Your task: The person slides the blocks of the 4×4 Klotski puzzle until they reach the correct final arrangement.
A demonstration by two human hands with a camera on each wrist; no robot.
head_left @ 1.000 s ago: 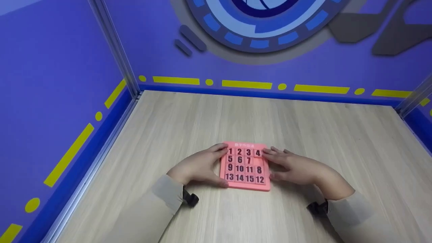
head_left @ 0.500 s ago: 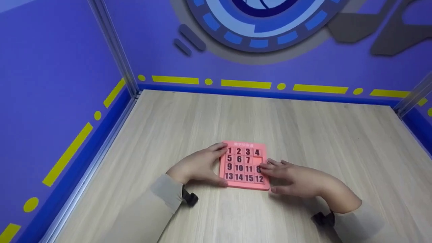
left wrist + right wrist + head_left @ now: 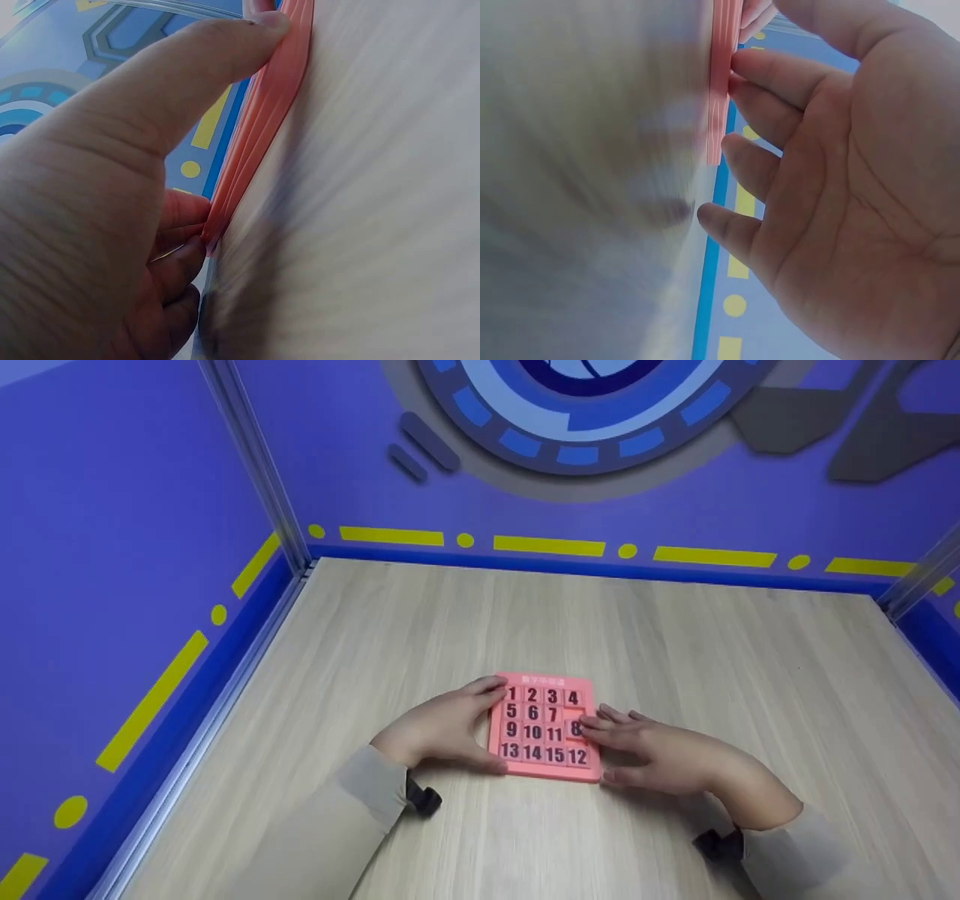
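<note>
A pink number sliding puzzle [image 3: 551, 772] lies flat in front of me, its tiles numbered 1 to 15. My left hand [image 3: 444, 727] holds its left side, thumb at the near corner and fingers at the far one. In the left wrist view, the thumb presses the puzzle's edge [image 3: 276, 88]. Fingertips of my right hand [image 3: 671, 751] touch the 8 tile [image 3: 575, 728] in the right-hand column. That tile sits partway between the second and third rows, with gaps above and below it. The right fingers are fairly straight, and the right thumb is by the near right corner.
The puzzle rests on a wood-grain table [image 3: 420, 622]. Blue panels with yellow dashes form the back wall [image 3: 360, 472] and left wall [image 3: 127, 547], joined by a metal post [image 3: 259, 465]. Black camera straps [image 3: 424, 801] sit at both wrists.
My right hand moved from beside the 4 tile down to the 8 tile. The 8 tile has slid upward out of the third row. My left hand stays put.
</note>
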